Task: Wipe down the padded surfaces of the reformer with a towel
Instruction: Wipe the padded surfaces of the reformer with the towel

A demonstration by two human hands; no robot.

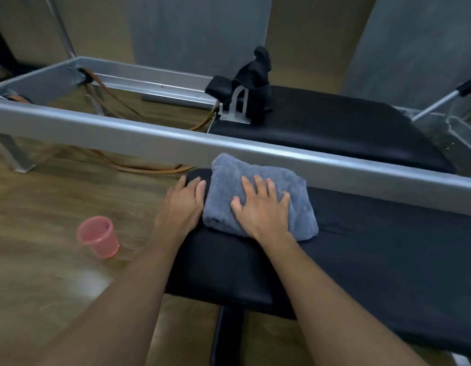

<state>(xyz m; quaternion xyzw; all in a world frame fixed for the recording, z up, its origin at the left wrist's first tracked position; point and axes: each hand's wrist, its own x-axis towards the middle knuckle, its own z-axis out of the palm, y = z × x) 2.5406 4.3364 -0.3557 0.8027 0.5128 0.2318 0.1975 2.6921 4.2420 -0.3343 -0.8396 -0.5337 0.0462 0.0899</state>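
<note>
A folded grey-blue towel point(258, 196) lies on the near black padded bench point(374, 254), close to its left end. My right hand point(260, 207) presses flat on top of the towel with fingers spread. My left hand point(183, 204) rests flat on the bench's left edge, touching the towel's left side, and holds nothing. Beyond the silver frame rail point(150, 138) lies the reformer's black padded carriage point(334, 128), with a black shoulder rest point(253, 83) on a metal bracket at its left end.
A pink plastic cup point(98, 236) stands on the wooden floor to the left of the bench. Orange straps point(139, 167) run under the frame. A metal bar with a black grip point(445, 99) slants at the far right. Grey walls stand behind.
</note>
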